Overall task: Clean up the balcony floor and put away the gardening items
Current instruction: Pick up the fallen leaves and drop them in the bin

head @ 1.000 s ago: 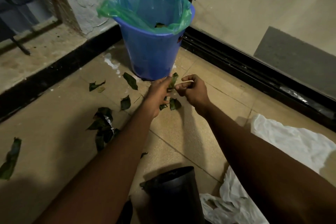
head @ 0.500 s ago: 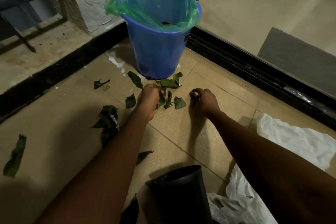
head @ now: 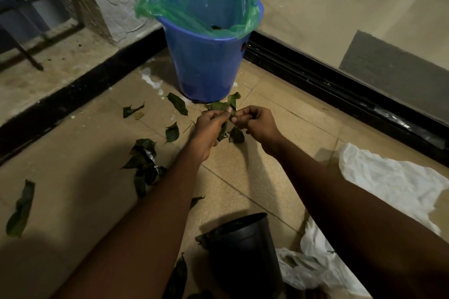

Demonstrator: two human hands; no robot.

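In front of blue bucket [head: 206, 73], just above tiled floor [head: 255, 172]: left hand [head: 207, 128] is gripping bunch of leaves [head: 220, 106], fingers curled around it. Right hand [head: 257, 124] is hovering just beside, fingers curled, tips touching same bunch; whether pinching leaf, cannot tell. Green liner [head: 194, 7] is covering bucket rim. Loose leaves [head: 145, 160] are lying on floor left of hands. Black pot [head: 243, 245] is standing near camera, white sheet [head: 388, 184] is lying at right.
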